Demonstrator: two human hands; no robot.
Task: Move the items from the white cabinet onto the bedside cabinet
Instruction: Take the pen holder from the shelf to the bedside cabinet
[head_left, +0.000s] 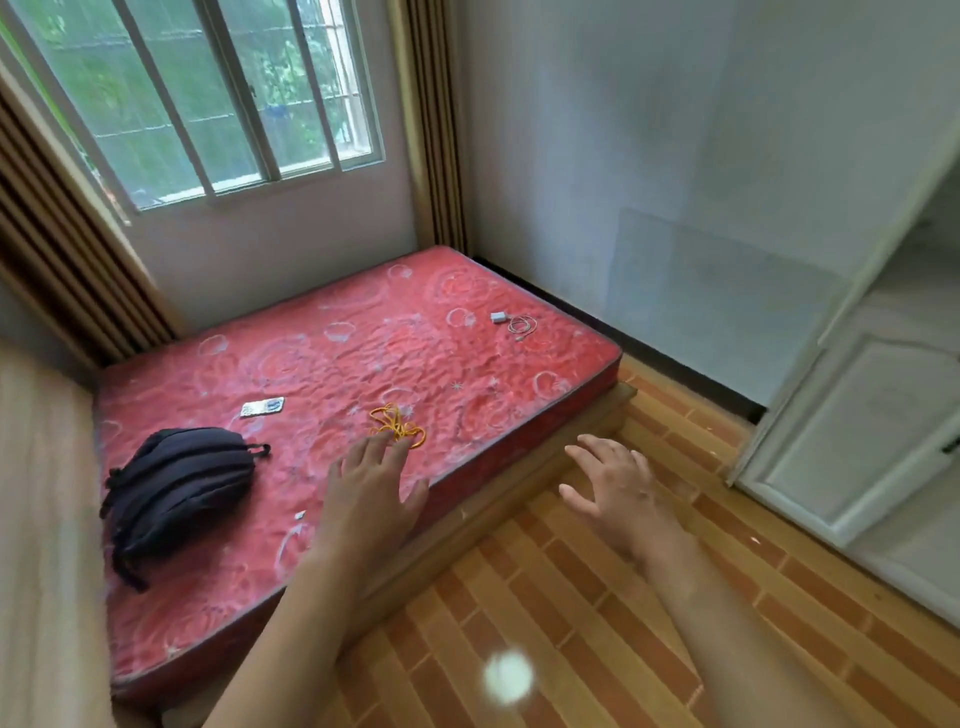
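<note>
Red quilted mattress (363, 353) fills the left half of the view, bare, on a low wooden bed frame (519, 488). Both hands are out in front, empty: left hand (371, 488) spread wide, fingers straight, over the mattress edge with its fingertips near or touching a tangle of orange cord (397, 426), contact unclear; right hand (613, 488) likewise spread with relaxed fingers, over the frame edge and floor, holding nothing. White cabinet (857, 415) stands at the right with panelled doors; one door edge looks ajar, and I cannot see what is inside. No bedside cabinet is in view, and the items to move cannot be made out. Judgement: the step in hand is getting to the white cabinet, nothing is carried yet, so the task looks barely begun. To do it well: turn right, open the door fully, grip one item firmly per hand, avoid the bed clutter. Also on the mattress: dark backpack (179, 493) at left, small packet (262, 406) beyond it, white charger with coiled cable (511, 322) near the far right corner. Floor (623, 623) is orange-brown brick-pattern tile with a bright light spot. Pale walls, barred window (218, 104) with greenery outside, striped brown curtains (436, 124) on both sides.
</note>
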